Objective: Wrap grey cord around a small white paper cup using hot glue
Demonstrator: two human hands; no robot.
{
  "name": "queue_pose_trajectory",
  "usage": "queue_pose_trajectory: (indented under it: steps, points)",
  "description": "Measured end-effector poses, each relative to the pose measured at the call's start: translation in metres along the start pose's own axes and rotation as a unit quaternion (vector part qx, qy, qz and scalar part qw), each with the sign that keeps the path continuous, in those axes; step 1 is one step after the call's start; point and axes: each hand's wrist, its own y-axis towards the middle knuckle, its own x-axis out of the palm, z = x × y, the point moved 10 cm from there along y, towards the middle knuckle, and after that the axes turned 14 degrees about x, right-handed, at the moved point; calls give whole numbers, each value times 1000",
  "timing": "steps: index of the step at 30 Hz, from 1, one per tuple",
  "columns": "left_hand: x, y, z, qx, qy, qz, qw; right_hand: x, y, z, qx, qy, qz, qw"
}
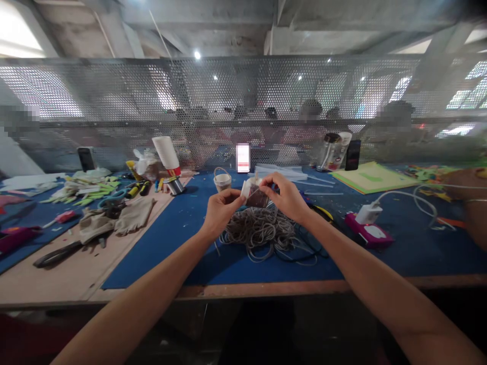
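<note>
Over the blue mat, my left hand (223,207) is closed on the left side of a small paper cup (251,190), white above with a dark brown part. The fingers of my right hand (286,195) are pinched together at the cup's right side, on what looks like a thin strand; the fingers partly hide it. Just below both hands lies a loose heap of grey cord (262,230), with a darker cable at its right. Behind my left hand stands a small white cup with a looped handle (222,180).
To the left are a tilted stack of paper cups (167,154), gloves (133,215) and pliers (142,187). A lit phone (243,157) stands ahead. On the right are a purple box with a white charger (369,230), yellow-green sheets (376,177) and another person's arm (474,203).
</note>
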Motion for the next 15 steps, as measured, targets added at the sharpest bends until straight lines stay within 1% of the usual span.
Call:
queue_pose_trajectory:
  steps: [6, 9, 12, 15]
  points:
    - [-3, 1, -6, -19, -22, 22, 999, -1, -5, -6, 0, -17, 6, 1000]
    - [-3, 0, -11, -33, -35, 24, 999, -4, -6, -8, 3, -20, 22, 1000]
    - [0, -1, -16, -50, -52, 16, 997, -7, -6, -9, 4, -24, 41, 999]
    - [4, -3, -15, -61, -51, 1, 997, -9, -7, -9, -2, -34, 54, 998]
